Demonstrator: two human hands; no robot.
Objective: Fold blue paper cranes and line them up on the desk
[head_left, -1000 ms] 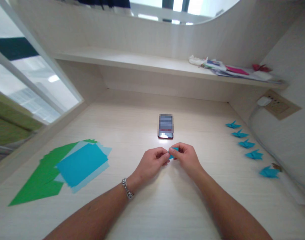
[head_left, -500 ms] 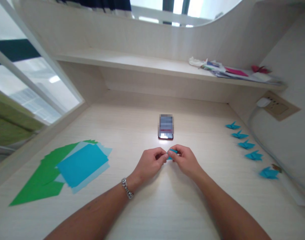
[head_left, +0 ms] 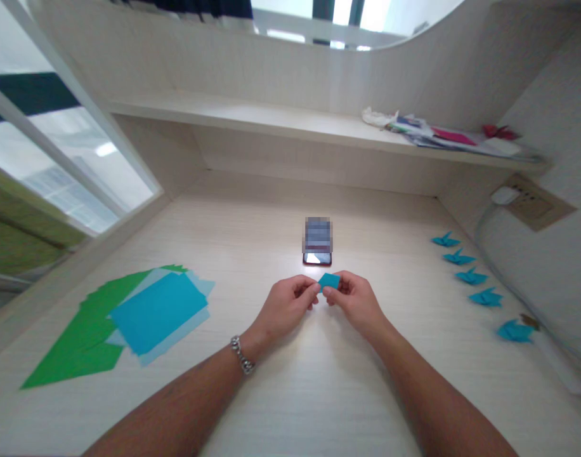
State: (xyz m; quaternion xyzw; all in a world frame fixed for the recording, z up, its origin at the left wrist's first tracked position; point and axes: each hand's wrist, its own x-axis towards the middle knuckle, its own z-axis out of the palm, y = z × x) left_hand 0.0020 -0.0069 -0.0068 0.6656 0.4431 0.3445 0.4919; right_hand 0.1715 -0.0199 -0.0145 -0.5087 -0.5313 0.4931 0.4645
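Observation:
A small piece of folded blue paper is held up between my two hands, just in front of the phone. My left hand pinches its left corner between thumb and forefinger. On the other side, my right hand grips the lower right part, thumb in front and fingers behind. Several folded blue paper cranes stand in a row along the right side of the desk. To the left lies a fanned stack of blue paper sheets, partly covering green paper sheets.
A phone with a blurred screen lies on the desk beyond my hands. Along the right wall a cable runs down from a plug in the socket. Papers rest on the shelf above.
The folded blue paper has turned, so more of its flat face shows above my fingers. My hands have shifted only slightly and still hold it.

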